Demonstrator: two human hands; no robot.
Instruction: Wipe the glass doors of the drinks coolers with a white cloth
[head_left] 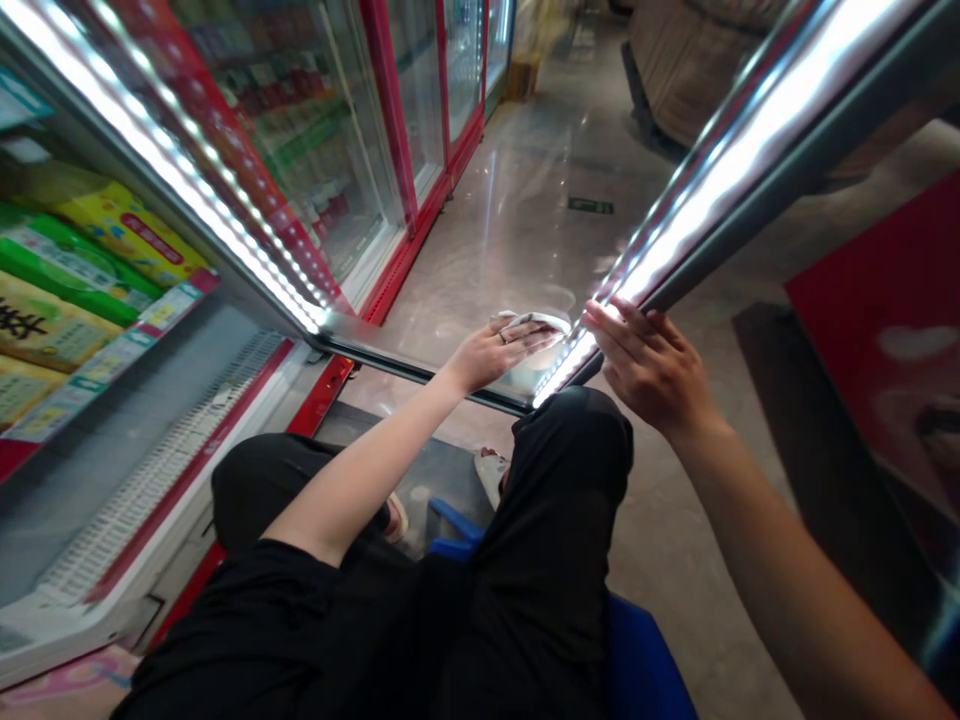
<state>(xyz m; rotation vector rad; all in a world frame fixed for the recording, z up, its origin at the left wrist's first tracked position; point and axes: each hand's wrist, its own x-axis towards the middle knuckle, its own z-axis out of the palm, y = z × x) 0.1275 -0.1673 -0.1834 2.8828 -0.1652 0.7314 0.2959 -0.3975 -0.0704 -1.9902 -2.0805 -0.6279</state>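
Note:
My left hand (pixel 504 350) presses a white cloth (pixel 551 322) against the inner face of a glass door (pixel 420 345), low down near its lit corner. The cloth lies partly hidden under my fingers, and a ring shows on one of them. My right hand (pixel 649 365) grips the outer edge of the door frame (pixel 694 235), fingertips on the bright LED strip. The door stands swung out from a display fridge, its lower edge just ahead of my knees.
On the left, the open fridge has a shelf of packaged goods (pixel 90 260) above a white vent grille (pixel 172 470). More red-framed fridges (pixel 431 215) line the aisle. I sit on a blue stool (pixel 645 665). A red panel (pixel 885 330) stands at right.

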